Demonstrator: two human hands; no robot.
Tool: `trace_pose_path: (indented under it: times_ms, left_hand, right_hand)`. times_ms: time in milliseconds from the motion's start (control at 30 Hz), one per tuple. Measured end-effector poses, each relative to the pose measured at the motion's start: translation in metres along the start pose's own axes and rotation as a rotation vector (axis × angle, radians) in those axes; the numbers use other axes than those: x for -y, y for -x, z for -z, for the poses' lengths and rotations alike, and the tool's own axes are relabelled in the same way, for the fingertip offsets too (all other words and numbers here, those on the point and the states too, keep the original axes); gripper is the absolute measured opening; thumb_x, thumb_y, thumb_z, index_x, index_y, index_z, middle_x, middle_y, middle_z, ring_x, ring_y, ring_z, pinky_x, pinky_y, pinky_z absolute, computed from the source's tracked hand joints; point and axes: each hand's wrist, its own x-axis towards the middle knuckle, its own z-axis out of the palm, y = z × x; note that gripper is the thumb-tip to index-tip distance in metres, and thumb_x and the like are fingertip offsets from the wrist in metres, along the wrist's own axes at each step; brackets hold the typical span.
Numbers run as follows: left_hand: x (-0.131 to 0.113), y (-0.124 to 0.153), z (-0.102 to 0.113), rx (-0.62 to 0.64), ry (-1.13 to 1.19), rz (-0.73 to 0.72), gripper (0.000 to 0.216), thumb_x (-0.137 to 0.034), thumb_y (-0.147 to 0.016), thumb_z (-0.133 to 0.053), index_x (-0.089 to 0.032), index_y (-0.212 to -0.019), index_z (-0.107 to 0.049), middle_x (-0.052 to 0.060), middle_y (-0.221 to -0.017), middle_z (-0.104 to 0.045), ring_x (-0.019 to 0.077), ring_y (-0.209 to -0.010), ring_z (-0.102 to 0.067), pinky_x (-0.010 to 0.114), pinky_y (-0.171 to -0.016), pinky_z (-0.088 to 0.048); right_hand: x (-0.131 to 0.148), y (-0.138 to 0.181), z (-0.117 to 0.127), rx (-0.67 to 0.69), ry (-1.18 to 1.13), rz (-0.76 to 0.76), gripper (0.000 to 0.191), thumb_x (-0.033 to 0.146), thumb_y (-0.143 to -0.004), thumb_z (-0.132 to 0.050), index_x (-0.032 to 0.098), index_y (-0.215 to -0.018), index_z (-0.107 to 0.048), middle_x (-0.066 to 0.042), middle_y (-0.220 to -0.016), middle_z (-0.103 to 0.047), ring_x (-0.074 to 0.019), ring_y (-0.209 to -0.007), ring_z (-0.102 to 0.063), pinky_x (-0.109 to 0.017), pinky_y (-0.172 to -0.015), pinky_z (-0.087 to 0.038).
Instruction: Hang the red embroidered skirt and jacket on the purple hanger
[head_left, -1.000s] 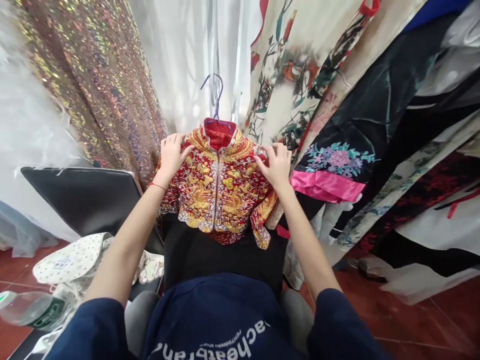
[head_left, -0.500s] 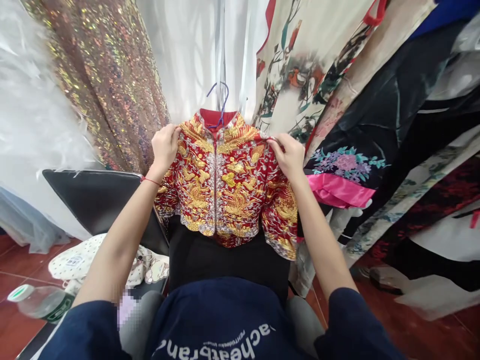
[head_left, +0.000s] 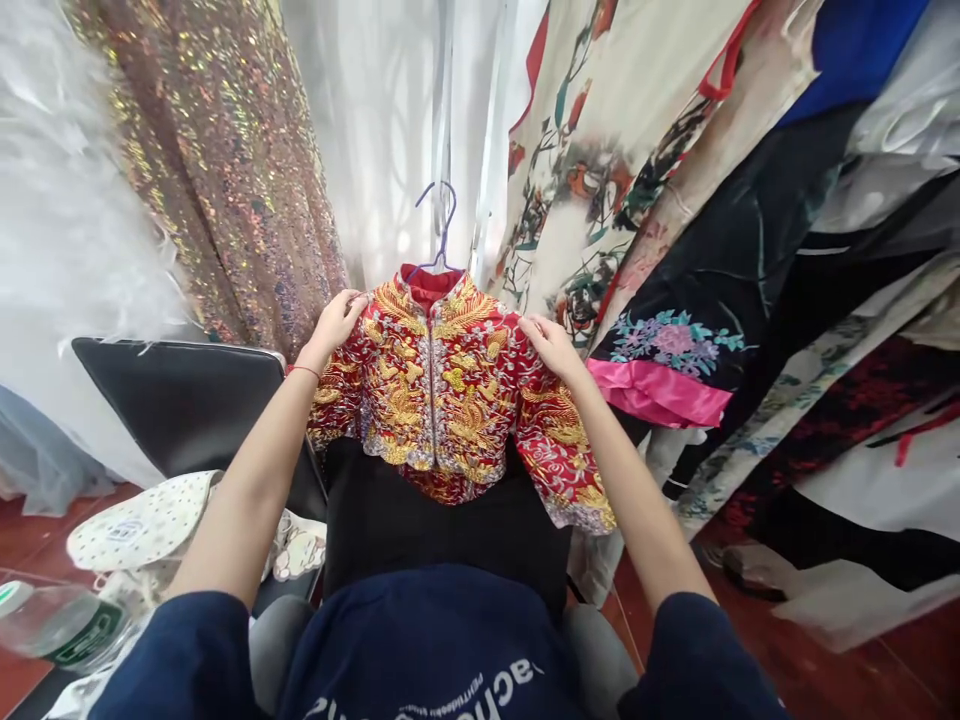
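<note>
Both hands hold up a red-and-gold embroidered jacket (head_left: pixel 442 390) by its shoulders.

The left hand (head_left: pixel 335 322) has its fingers closed on the jacket's left shoulder, the right hand (head_left: pixel 551 347) grips the other one. The jacket hangs on a purple wire hanger (head_left: pixel 439 225), in front of the person's chest, over a black cloth (head_left: pixel 442 530). A sequined gown (head_left: pixel 217 170) hangs behind at the left, a black floral robe (head_left: pixel 705 300) at the right, and a black chair (head_left: pixel 180 400) stands lower left.

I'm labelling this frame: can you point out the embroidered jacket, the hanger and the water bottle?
jacket (head_left: pixel 450 400), head view, chest panel beside the front closure.
hanger (head_left: pixel 442 215), head view, purple hook above the collar.
water bottle (head_left: pixel 52 625), head view, clear body, lower left.
</note>
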Motion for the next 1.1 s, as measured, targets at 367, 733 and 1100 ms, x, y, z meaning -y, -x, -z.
trace_pose_path:
  times_ms: [367,733,1100]
  left_hand:
    - [-0.013,0.017,0.03,-0.323,-0.084,-0.071,0.041,-0.05,-0.101,-0.039,-0.021,-0.076,-0.052,0.002,-0.074,-0.056,0.0147,-0.069,-0.048,0.027,-0.072,-0.037]
    - [-0.012,0.027,0.0,-0.281,0.162,0.141,0.05,-0.052,-0.097,-0.045,-0.021,-0.062,-0.026,-0.003,-0.06,-0.026,0.0127,-0.059,-0.026,0.032,-0.06,-0.022]
    - [-0.028,0.042,0.0,-0.342,-0.059,0.26,0.051,-0.06,-0.098,-0.039,-0.023,-0.064,-0.037,0.001,-0.061,-0.046,0.0169,-0.063,-0.044,0.032,-0.067,-0.033]
  right_hand:
    - [-0.002,-0.003,0.003,-0.304,0.0,0.075,0.04,0.06,-0.093,-0.053,0.022,-0.081,-0.056,0.003,-0.07,-0.05,-0.0147,-0.067,-0.044,-0.029,-0.07,-0.037]
    - [-0.021,0.003,-0.021,-0.411,0.121,0.005,0.055,0.071,-0.093,-0.043,0.026,-0.067,-0.029,0.007,-0.061,-0.03,-0.0119,-0.059,-0.032,-0.029,-0.06,-0.028]
    - [-0.033,0.002,-0.031,-0.475,0.174,-0.03,0.054,0.073,-0.093,-0.039,0.026,-0.069,-0.028,0.007,-0.059,-0.031,-0.0118,-0.058,-0.034,-0.028,-0.061,-0.032]
